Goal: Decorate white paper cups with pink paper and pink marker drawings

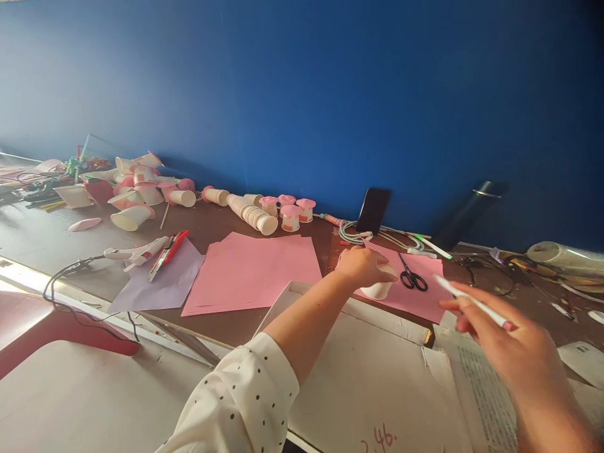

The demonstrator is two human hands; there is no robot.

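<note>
My left hand (362, 267) reaches forward and is closed around a white paper cup (376, 290), whose body shows partly below the fingers. Between the fingers of my right hand (500, 327) is a slim white pen (476, 303), its tip pointing up and left toward the cup. The right hand is slightly blurred. Under the cup lies a pink paper sheet (430, 301), and black scissors (413, 277) rest on it between my two hands.
Pink sheets (264, 267) lie left, near a red utility knife (167, 255) and a glue gun (136, 253) on lilac paper. Behind are stacked cups (252, 214) and small cup houses (290, 220). A phone (374, 211), cables and dark bottle (467, 214) stand along the wall.
</note>
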